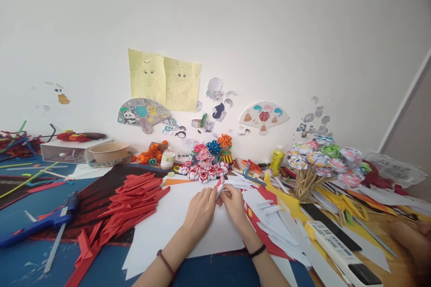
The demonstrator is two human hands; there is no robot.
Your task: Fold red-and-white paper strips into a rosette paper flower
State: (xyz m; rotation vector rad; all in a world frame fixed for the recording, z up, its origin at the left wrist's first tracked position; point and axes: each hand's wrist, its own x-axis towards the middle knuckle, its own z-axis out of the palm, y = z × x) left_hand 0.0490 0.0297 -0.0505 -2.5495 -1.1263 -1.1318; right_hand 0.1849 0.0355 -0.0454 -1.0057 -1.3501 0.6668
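Both my hands meet over a sheet of white paper point(161, 228). Between them is a small red-and-white folded paper piece point(220, 182), its tip showing above the fingers. My left hand point(202, 206) pinches it from the left, fingers closed. My right hand point(231, 202) grips its lower right side with thumb and fingertips. Just behind lies a cluster of red-and-white paper flowers point(204, 172). A heap of folded red paper strips point(134, 202) is left of my hands; white paper strips point(279, 219) lie to the right.
A blue glue gun point(63, 215) rests at left, near a bowl point(109, 152). Paper flowers on sticks point(305, 184), a yellow bottle point(276, 160), a black phone point(332, 226) and a white power strip point(341, 251) are at right. Another person's arm point(411, 242) shows at the right edge.
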